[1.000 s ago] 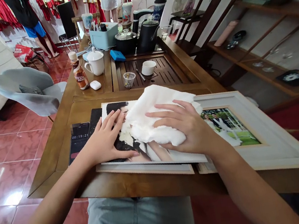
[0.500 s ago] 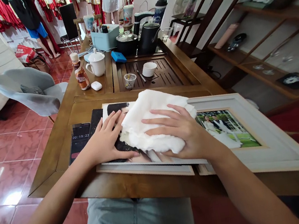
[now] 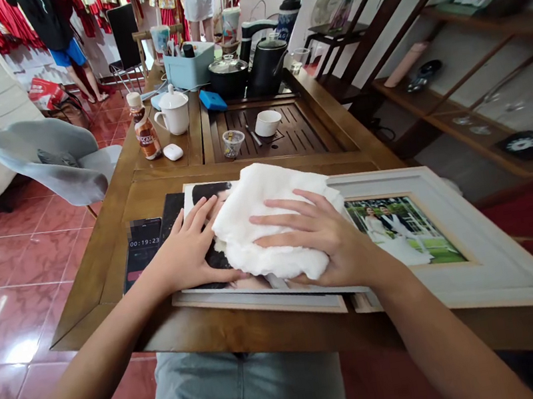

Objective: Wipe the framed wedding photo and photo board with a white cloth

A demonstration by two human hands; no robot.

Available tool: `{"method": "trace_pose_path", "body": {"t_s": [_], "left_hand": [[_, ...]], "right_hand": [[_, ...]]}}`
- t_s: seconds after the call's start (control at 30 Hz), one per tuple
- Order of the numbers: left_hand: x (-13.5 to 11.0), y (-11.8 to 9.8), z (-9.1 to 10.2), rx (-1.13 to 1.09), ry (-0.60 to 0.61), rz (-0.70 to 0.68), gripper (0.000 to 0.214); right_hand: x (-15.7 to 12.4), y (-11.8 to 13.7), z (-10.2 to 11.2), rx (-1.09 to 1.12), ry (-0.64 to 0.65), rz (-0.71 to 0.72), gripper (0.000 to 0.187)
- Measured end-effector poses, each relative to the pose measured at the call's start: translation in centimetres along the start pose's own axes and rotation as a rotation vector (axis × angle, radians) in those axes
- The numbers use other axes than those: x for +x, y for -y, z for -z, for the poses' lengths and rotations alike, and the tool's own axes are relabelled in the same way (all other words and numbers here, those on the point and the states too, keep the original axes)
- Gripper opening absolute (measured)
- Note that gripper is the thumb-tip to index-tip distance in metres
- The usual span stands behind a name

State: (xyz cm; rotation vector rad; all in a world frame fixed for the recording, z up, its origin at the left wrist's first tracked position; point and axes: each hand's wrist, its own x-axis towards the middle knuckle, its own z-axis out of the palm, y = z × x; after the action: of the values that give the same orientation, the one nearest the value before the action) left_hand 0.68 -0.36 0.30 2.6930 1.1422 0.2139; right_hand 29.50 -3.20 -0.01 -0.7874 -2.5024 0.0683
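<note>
A folded white cloth (image 3: 273,192) lies bunched on a large portrait print (image 3: 269,280), hiding much of its middle. My right hand (image 3: 320,235) holds the cloth against the print, its fingers spread over the top. On the print's left part rests my left hand (image 3: 190,245), open and flat with fingers apart, just beside the cloth. Under the print a pale frame edge (image 3: 263,304) shows. To the right, partly beneath my right arm, is a white picture frame (image 3: 485,239) with a photo of a couple outdoors.
Left of my hand lies a phone (image 3: 144,242) showing a timer. Farther back stand a drink bottle (image 3: 144,128), a lidded white mug (image 3: 174,113), a small plastic cup (image 3: 234,142), a white bowl (image 3: 267,123) on a slatted tea tray (image 3: 304,133), and a black kettle (image 3: 268,67).
My right hand has slid slightly left over the print, and the white cloth has shifted with it. My left hand stays in place.
</note>
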Motion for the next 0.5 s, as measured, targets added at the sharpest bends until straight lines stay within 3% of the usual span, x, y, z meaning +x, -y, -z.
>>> {"method": "trace_pose_path", "body": {"t_s": [0.23, 0.5], "left_hand": [[-0.01, -0.03, -0.05, -0.015, -0.010, 0.009, 0.119], [0.00, -0.17, 0.09, -0.014, 0.027, 0.021, 0.118]], "right_hand": [[-0.17, -0.29, 0.22, -0.097, -0.040, -0.118, 0.045], [-0.06, 0.08, 0.20, 0.004, 0.012, -0.010, 0.046]]}}
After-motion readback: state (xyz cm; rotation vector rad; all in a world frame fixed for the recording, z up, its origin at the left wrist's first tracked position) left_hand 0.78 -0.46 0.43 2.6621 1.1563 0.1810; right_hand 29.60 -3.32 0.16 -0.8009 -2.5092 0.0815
